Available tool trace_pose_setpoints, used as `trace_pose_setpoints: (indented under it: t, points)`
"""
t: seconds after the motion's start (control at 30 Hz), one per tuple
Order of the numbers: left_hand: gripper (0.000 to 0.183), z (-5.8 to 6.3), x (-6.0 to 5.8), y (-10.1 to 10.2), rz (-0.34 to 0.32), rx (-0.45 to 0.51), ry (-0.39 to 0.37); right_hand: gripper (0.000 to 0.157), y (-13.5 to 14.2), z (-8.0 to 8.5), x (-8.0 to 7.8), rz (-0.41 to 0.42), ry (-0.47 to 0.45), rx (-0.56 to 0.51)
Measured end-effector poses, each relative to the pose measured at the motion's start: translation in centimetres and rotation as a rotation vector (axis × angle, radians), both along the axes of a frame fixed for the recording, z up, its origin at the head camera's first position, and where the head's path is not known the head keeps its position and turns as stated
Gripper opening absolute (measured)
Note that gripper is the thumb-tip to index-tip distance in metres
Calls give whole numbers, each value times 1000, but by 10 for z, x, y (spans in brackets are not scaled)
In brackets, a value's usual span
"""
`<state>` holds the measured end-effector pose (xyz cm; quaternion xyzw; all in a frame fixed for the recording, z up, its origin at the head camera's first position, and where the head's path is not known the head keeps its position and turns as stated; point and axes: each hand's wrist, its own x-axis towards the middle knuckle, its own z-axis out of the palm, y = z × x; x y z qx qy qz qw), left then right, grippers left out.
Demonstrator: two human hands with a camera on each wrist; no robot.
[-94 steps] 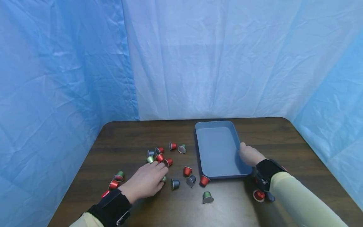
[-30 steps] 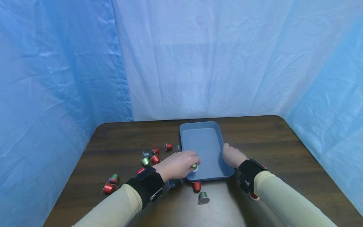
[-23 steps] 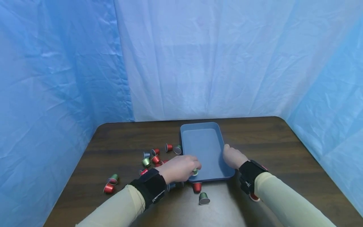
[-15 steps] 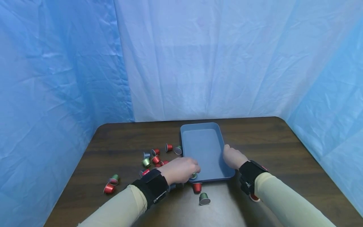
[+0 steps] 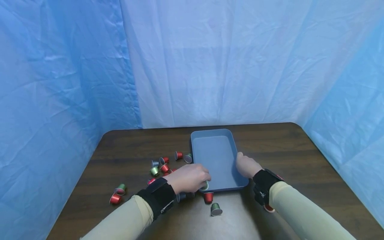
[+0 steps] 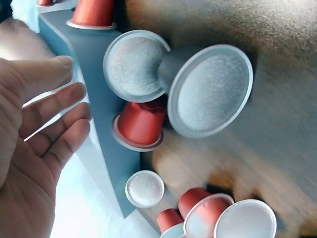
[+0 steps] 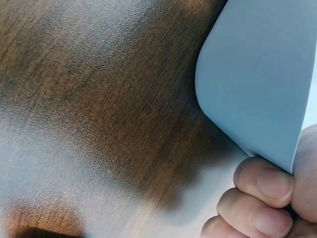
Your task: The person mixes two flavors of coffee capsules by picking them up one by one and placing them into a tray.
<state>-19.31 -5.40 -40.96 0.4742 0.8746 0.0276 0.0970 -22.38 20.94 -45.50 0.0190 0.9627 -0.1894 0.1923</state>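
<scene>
My left hand (image 5: pixel 189 178) hovers over the near left corner of a blue-grey tray (image 5: pixel 214 131). Just under its fingertips a light green coffee capsule (image 5: pixel 205 186) lies in that corner, lid turned up. In the left wrist view the thumb and fingers (image 6: pixel 64 99) are apart, and no capsule shows between them. My right hand (image 5: pixel 247 165) grips the tray's right wall; the right wrist view shows its fingers (image 7: pixel 265 183) curled under the rim. Against the tray's near side stands a red capsule (image 5: pixel 208 198), with a dark green capsule (image 5: pixel 215 209) in front of it.
Several red, green and blue capsules lie left of the tray, among them a light green capsule (image 5: pixel 154 171). Farther left are a green capsule (image 5: pixel 120 189) and a red capsule (image 5: pixel 115 199). Another red capsule (image 5: pixel 269 208) is partly hidden by the right wrist. Blue sheeting (image 5: pixel 210 66) surrounds the table.
My left hand has carried the light green capsule from the table into the tray and let it go in the corner. The tray, held by my right hand, sits farther left, closer to the capsules.
</scene>
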Motion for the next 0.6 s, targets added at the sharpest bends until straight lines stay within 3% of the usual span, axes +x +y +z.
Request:
trace_pose_setpoints:
  t: [0.3, 0.6]
  points:
    - [25, 19, 4, -28, 67, 127, 40, 30, 0, 2, 1, 14, 2, 18]
    - [32, 35, 6, -73, 255, 140, 83, 30, -1, 1, -1, 11, -12, 37]
